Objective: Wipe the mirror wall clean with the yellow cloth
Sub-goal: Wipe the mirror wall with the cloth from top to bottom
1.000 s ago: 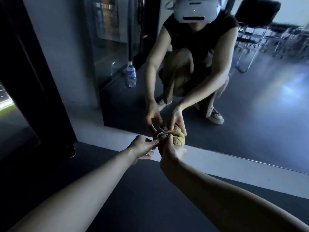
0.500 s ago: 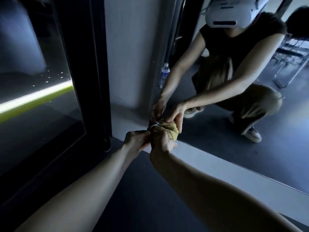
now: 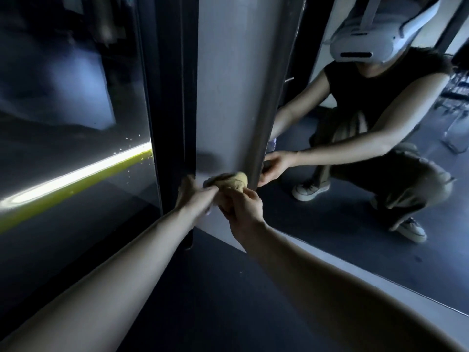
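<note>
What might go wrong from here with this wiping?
The yellow cloth is wadded into a ball between the left hand and right hand, so it may smear a narrow streak. It is by the grey panel beside the mirror, so the glass could get missed. Dim light may hide streaks.

The left hand (image 3: 196,196) and right hand (image 3: 243,207) both grip a bunched yellow cloth (image 3: 232,182), low in front of a grey wall panel (image 3: 228,85) just beside the left edge of the mirror wall (image 3: 342,224). The mirror reflects a crouching person in a white headset (image 3: 365,44), arms reaching toward the same spot. Left of the panel stands dark glass (image 3: 76,97) crossed by a bright strip.
</note>
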